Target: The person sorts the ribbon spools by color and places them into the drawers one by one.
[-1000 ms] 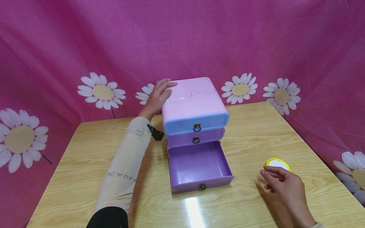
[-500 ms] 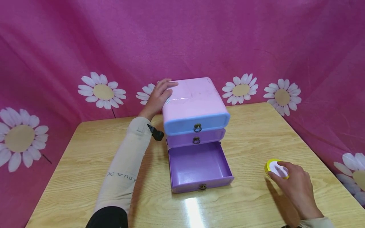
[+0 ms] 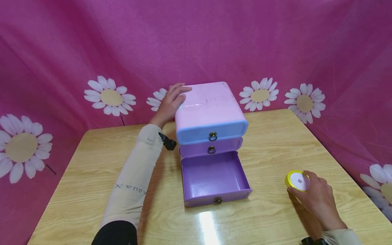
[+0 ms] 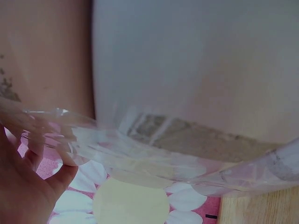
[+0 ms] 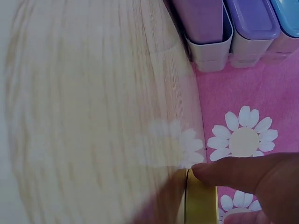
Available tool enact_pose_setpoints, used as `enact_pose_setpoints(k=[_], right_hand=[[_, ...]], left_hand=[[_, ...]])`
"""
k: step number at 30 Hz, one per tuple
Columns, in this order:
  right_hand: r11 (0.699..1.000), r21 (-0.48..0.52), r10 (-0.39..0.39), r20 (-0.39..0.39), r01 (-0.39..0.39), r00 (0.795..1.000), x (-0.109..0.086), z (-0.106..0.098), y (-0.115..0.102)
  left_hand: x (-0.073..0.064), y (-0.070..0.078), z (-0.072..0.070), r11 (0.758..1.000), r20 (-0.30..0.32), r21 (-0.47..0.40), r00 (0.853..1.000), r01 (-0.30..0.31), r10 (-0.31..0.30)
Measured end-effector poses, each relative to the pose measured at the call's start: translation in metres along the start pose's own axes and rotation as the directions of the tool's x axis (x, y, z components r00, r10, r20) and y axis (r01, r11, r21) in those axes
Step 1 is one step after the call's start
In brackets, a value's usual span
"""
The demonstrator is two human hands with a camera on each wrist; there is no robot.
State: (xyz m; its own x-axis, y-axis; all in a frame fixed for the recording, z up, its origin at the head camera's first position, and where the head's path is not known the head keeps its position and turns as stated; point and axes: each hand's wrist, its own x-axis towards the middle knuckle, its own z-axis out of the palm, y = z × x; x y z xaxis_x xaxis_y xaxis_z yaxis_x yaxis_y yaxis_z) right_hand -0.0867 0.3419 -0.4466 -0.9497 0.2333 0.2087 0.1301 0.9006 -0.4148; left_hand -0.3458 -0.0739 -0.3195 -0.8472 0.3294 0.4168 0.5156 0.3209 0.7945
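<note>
A small chest of drawers with a pink top (image 3: 208, 102) stands in the middle of the table. Its bottom purple drawer (image 3: 215, 177) is pulled out, with nothing seen inside, while the blue top drawer (image 3: 226, 132) and purple middle drawer (image 3: 196, 149) are in. My left hand (image 3: 169, 105) rests on the chest's upper left edge, fingers lying loosely extended. To the right, my right hand (image 3: 318, 197) grips a spool of yellow ribbon (image 3: 298, 180) with a white face and a small centre hole. The right wrist view shows the thumb (image 5: 229, 175) against the spool's yellow rim (image 5: 202, 198).
The wooden table (image 3: 263, 217) extends around the chest on both sides. A pink curtain with white daisies (image 3: 260, 93) hangs behind and beside it. Clear plastic (image 4: 149, 163) crosses the left wrist view and blurs part of it.
My right hand has moved from beside the spool to gripping it, and the spool has tilted so its white face shows more. The left hand and the chest stay put.
</note>
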Motion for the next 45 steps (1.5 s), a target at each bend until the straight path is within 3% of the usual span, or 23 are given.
enact_pose_setpoints(k=[5, 12, 23, 29, 33, 40, 45], right_hand=[[0.999, 0.021, 0.025, 0.031, -0.026, 0.999, 0.001, -0.002, 0.0], [0.999, 0.017, 0.036, 0.026, -0.037, 0.999, 0.002, -0.002, -0.002], [0.997, 0.075, 0.005, 0.002, -0.005, 1.0, 0.005, -0.004, -0.023], [0.991, 0.108, -0.078, -0.021, 0.08, 0.997, 0.007, -0.004, -0.043], [0.984, 0.122, -0.128, -0.047, 0.133, 0.991, 0.008, -0.002, -0.056], [0.944, 0.162, -0.267, -0.131, 0.287, 0.955, 0.007, 0.0, -0.076], [0.918, 0.199, -0.322, -0.129, 0.343, 0.938, 0.003, 0.004, -0.092]], left_hand=[[0.0, 0.001, 0.0, 1.0, -0.001, 0.001, 1.0, -0.002, 0.002], [-0.013, 0.036, -0.003, 1.0, 0.018, -0.02, 1.0, 0.018, -0.017], [-0.012, 0.036, -0.003, 1.0, 0.013, -0.021, 1.0, -0.004, 0.005], [-0.012, 0.038, -0.003, 1.0, 0.006, -0.025, 1.0, -0.013, 0.013], [-0.011, 0.037, -0.003, 0.999, 0.01, -0.034, 1.0, -0.011, 0.011], [0.0, 0.007, -0.001, 1.0, 0.003, -0.029, 1.0, -0.005, 0.005], [0.0, 0.001, 0.001, 1.0, -0.01, -0.01, 1.0, -0.007, 0.006]])
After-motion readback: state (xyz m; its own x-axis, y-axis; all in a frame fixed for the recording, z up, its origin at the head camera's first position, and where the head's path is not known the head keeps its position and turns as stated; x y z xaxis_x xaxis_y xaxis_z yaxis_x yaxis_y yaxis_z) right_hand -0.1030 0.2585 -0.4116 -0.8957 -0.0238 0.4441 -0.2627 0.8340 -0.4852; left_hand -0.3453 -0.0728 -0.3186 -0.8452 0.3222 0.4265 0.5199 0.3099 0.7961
